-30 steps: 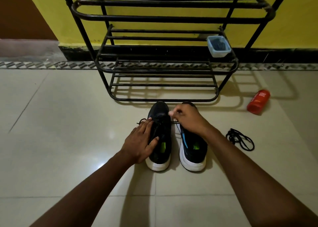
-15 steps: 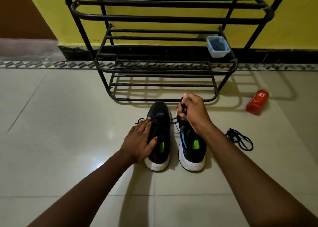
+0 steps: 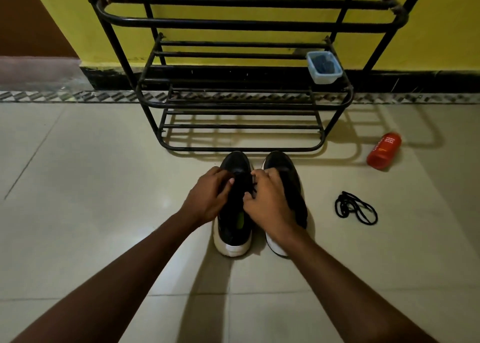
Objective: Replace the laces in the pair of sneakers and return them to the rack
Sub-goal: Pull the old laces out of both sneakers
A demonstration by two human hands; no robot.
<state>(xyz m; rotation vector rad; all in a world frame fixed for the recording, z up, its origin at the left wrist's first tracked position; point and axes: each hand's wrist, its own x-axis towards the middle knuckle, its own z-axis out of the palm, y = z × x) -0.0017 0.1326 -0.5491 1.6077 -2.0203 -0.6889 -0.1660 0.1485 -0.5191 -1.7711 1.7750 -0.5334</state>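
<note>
Black mesh under my fingers: the left black sneaker with the white sole (image 3: 233,228) sits on the pale tiled floor (image 3: 78,186), toe pointing at the black metal shoe rack (image 3: 244,103), and both my hands are bunched over its lacing. My left hand (image 3: 207,199) curls on the shoe's outer side, fingers closed in a pinch near the eyelets; what exactly they pinch I cannot tell. My right hand (image 3: 267,202) reaches across from the other side, fingers closed on a thin black lace (image 3: 253,188) that shows between my two hands. That right hand and wrist cover much of the right black sneaker (image 3: 288,176), which stands just beside its partner, touching or nearly so. Off to my right a loose coil of black lace (image 3: 355,207) lies on the tiles, well apart from the shoes. Farther right, an orange bottle (image 3: 384,150) lies on its side. On the rack's middle shelf, right end, sits a small clear plastic tub (image 3: 324,67) with something dark inside.
</note>
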